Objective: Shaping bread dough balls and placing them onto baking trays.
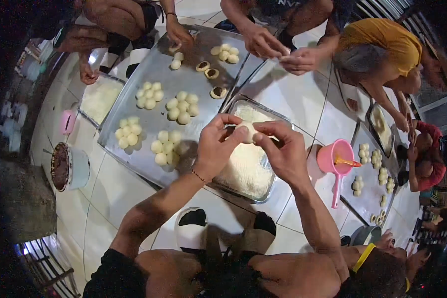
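Observation:
My left hand [214, 148] and my right hand [284, 151] hold a pale dough ball [247, 132] between them, pinched by thumbs and fingers. Just beneath lies a rectangular metal tray [264, 106] of pale, crumb-like coating [243, 171]. To the left, a large metal sheet [191, 82] carries clusters of smooth dough balls [182, 107]. Near its far right edge sit flattened dough rounds with dark brown filling [218, 93]. My fingers partly cover the ball, so its underside is hidden.
A pink dipper [328, 158] with an orange-handled utensil [346, 161] stands right. On the left are a bucket [79, 169] with brown paste [61, 166], a pink object [67, 121] and another tray of pale crumbs [102, 99]. Several people work around, one shaping dough opposite [283, 54].

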`<state>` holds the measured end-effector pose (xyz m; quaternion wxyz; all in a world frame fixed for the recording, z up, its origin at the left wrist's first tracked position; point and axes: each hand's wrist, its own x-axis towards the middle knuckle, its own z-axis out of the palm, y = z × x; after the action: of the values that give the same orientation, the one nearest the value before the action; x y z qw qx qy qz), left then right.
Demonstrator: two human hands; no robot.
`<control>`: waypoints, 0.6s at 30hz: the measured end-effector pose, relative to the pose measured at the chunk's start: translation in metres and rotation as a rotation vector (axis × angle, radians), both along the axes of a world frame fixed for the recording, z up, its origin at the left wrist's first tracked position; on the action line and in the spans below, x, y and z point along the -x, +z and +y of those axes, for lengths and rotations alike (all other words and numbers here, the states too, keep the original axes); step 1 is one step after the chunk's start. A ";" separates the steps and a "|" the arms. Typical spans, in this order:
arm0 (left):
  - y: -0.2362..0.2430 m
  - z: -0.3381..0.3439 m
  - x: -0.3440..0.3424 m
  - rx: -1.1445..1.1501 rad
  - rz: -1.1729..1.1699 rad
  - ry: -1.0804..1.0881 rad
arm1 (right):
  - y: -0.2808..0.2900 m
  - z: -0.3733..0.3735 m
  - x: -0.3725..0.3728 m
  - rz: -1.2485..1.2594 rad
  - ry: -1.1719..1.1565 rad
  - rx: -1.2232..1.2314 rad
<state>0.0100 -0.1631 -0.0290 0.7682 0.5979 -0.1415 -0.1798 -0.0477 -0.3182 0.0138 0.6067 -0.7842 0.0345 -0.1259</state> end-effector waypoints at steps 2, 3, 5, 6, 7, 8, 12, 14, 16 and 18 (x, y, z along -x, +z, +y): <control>0.007 -0.001 0.001 -0.035 -0.066 -0.075 | -0.003 -0.007 -0.005 0.075 0.015 -0.102; 0.010 -0.002 0.002 -0.052 -0.099 -0.111 | -0.004 -0.011 -0.007 0.112 0.023 -0.153; 0.010 -0.004 0.000 -0.072 -0.131 -0.142 | -0.006 -0.015 -0.009 0.150 0.037 -0.207; 0.009 -0.007 0.000 -0.002 0.004 -0.162 | -0.007 -0.014 -0.010 0.148 0.036 -0.205; 0.008 -0.010 -0.002 0.070 0.140 -0.179 | -0.007 -0.013 -0.010 0.146 0.036 -0.203; 0.007 -0.012 -0.004 0.143 0.275 -0.193 | -0.007 -0.012 -0.011 0.144 0.037 -0.201; -0.014 0.007 -0.023 0.418 0.665 -0.397 | 0.005 -0.010 -0.025 0.233 0.164 -0.116; -0.029 0.020 -0.037 0.639 0.917 -0.623 | 0.004 -0.009 -0.035 0.321 0.259 -0.016; -0.034 0.029 -0.051 0.555 0.897 -0.507 | -0.008 0.002 -0.045 0.277 0.268 -0.029; -0.041 0.032 -0.071 0.401 0.872 -0.350 | -0.020 0.011 -0.050 0.200 0.218 -0.026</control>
<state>0.0812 -0.1316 -0.0695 0.8138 0.2754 0.0624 -0.5080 0.0026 -0.3077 -0.0063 0.6205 -0.7838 0.0111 0.0199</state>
